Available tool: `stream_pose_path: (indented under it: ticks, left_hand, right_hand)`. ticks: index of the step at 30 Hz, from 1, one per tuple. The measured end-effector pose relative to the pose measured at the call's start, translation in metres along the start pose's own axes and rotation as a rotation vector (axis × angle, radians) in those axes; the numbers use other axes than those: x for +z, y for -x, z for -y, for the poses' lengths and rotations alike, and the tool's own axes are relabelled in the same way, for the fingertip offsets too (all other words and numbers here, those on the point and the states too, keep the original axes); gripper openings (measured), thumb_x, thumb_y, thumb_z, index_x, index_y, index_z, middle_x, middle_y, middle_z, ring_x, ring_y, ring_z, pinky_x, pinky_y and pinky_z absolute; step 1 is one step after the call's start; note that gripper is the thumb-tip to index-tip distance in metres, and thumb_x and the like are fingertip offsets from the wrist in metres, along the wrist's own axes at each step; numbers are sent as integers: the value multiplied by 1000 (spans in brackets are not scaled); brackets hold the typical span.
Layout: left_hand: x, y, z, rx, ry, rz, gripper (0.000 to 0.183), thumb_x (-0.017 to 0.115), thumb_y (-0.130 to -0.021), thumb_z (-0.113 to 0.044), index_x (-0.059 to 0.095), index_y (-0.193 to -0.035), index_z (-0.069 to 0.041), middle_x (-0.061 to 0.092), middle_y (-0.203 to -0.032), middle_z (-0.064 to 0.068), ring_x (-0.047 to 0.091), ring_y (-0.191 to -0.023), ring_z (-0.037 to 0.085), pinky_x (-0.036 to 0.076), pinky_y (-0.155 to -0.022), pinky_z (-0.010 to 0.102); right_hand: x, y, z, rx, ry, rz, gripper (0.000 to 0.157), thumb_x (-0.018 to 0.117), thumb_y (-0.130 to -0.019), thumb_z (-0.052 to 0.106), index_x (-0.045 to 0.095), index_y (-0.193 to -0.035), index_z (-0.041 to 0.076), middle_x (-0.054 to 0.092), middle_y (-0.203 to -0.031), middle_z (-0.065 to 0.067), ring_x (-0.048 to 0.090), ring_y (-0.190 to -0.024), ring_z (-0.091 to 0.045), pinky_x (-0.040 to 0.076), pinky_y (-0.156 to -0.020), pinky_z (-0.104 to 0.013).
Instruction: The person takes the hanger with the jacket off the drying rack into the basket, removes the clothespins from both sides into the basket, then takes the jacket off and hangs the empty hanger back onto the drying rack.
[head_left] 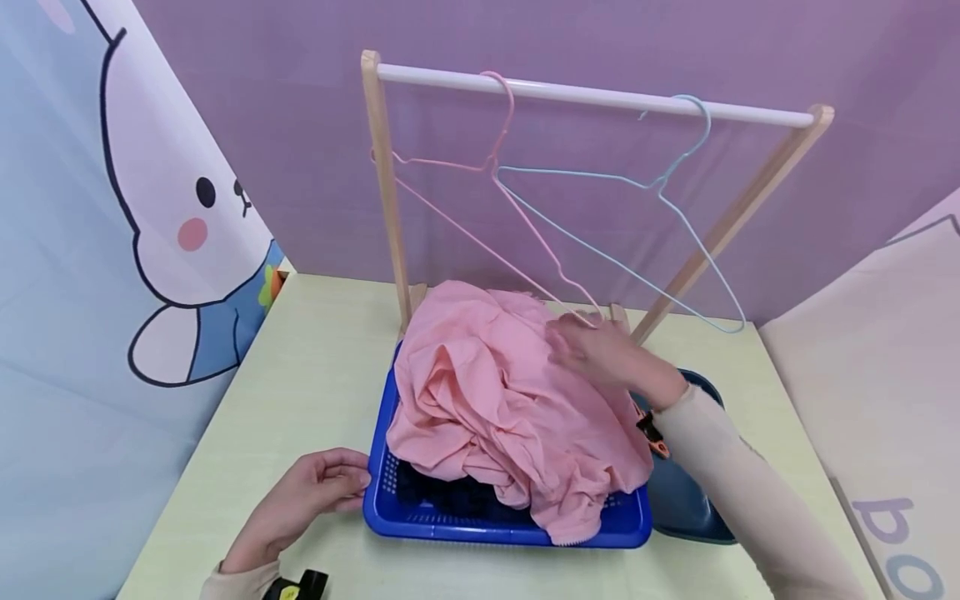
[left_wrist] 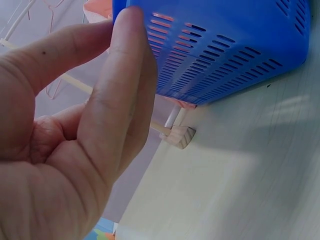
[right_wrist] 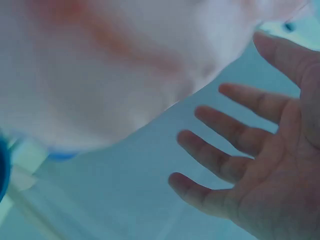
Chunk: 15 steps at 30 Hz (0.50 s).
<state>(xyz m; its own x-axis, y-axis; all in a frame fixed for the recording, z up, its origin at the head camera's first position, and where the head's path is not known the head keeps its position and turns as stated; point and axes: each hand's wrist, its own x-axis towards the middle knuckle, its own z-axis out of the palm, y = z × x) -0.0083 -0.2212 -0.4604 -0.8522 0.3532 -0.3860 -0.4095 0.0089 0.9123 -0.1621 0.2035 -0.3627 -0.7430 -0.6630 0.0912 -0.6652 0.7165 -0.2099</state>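
Observation:
A blue plastic basket [head_left: 450, 534] with slotted sides stands on the table, heaped with a crumpled pink garment [head_left: 510, 392]. Dark cloth [head_left: 457, 496] shows beneath it. My left hand [head_left: 307, 500] pinches the basket's left rim between thumb and fingers; the left wrist view shows this up close on the basket's wall [left_wrist: 225, 55]. Over the far right part of the garment is my right hand [head_left: 603, 350], near the lower corner of a pink hanger [head_left: 510, 258]. In the right wrist view its fingers are spread beside the pale, blurred cloth [right_wrist: 115, 95], holding nothing.
Behind the basket a wooden rack with a white bar [head_left: 585, 90] carries the pink hanger and a light blue hanger [head_left: 577, 172]. A dark teal tray [head_left: 686, 500] with an orange-and-black item [head_left: 658, 446] sits to the right, partly under my forearm. A purple backdrop [head_left: 600, 33] closes the rear.

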Motion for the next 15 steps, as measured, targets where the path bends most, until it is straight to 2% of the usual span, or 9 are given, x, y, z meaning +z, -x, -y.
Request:
stream_pose_path:
  ticks: [3, 5, 7, 10, 12, 14, 15]
  left_hand:
    - [0, 0, 0, -3, 2, 2, 38, 65, -98, -8, 52, -123, 16, 68, -106, 16, 69, -95, 27, 59, -84, 41]
    - [0, 0, 0, -2, 2, 4, 37, 65, -98, -8, 52, -123, 16, 68, -106, 16, 69, -96, 27, 59, -84, 41]
    - [0, 1, -1, 0, -1, 6, 37, 64, -98, -8, 52, -123, 16, 68, -106, 17, 69, -96, 27, 58, -84, 42]
    - [0, 2, -2, 6, -6, 8, 37, 64, -98, -8, 52, -123, 17, 68, -107, 17, 70, -96, 27, 58, -85, 42]
    - [0, 1, -2, 10, -10, 9, 37, 64, -98, -7, 53, -123, 17, 67, -108, 17, 70, -96, 27, 58, -85, 43]
    - [-1, 1, -2, 11, -14, 9, 37, 64, -98, -8, 53, -123, 16, 68, -108, 17, 70, -97, 26, 58, -85, 43]
    - [-1, 1, -2, 10, -18, 8, 37, 65, -98, -8, 53, -123, 16, 68, -109, 17, 70, -97, 26, 58, -85, 44]
  right_hand:
    - [3, -16, -25, 128, -111, 26, 42, 66, -97, 25, 61, -130, -1, 60, -127, -22, 55, -116, -45, 39, -97, -64]
    - [4, -25, -36, 233, -256, 84, 48, 64, -98, 32, 57, -135, 2, 58, -130, -22, 55, -117, -44, 44, -96, -63]
    - [6, -36, -45, 277, -389, 124, 49, 59, -100, 32, 55, -139, 2, 60, -129, -20, 57, -116, -39, 45, -97, -60]
    - [11, -51, -54, 220, -493, 142, 30, 59, -100, 23, 66, -118, 1, 67, -99, -15, 63, -84, -22, 53, -79, -44]
    - [13, -60, -56, 131, -462, 105, 19, 62, -96, 11, 70, -98, -6, 66, -78, -11, 57, -65, -17, 50, -65, -37]
    - [12, -64, -54, 126, -431, 75, 16, 65, -92, 7, 70, -86, -7, 61, -67, -8, 49, -56, -13, 44, -56, -33]
    - [10, -65, -52, 143, -413, 63, 16, 67, -90, 8, 71, -89, -7, 64, -71, -9, 52, -59, -15, 46, -58, -33]
